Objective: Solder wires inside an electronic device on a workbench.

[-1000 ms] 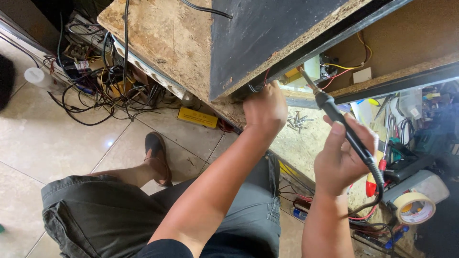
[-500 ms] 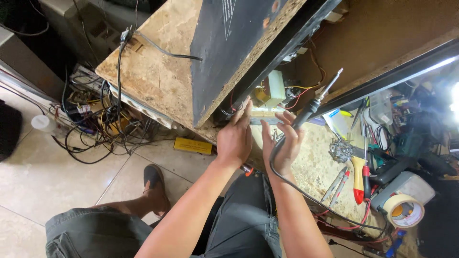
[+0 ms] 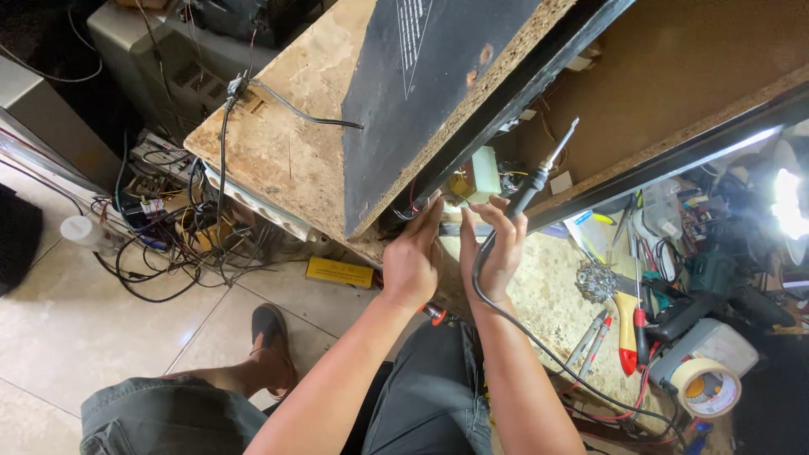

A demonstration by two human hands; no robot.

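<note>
The inside of the big particleboard cabinet (image 3: 278,160) is mostly shadow, so the small parts and wires at its open edge are hard to make out, and the person's forearms run off the bottom of the view. A bright lamp (image 3: 788,202) washes out the right side. The person sits over a pale tiled floor (image 3: 76,329), with a tangle of black cables (image 3: 168,244) under the cabinet and a yellow box (image 3: 340,272) lying beneath its edge. To the right, a cluttered bench holds a roll of tape (image 3: 706,388) and a yellow-and-red handled tool (image 3: 626,333). The left hand (image 3: 413,257) reaches up with fingers loosely extended, touching the cabinet's lower edge; whether it grips anything cannot be told. The right hand (image 3: 497,248) is closed around the black handle of a soldering iron (image 3: 539,173), whose tip points up into the opening near a pale green block (image 3: 483,175).
</note>
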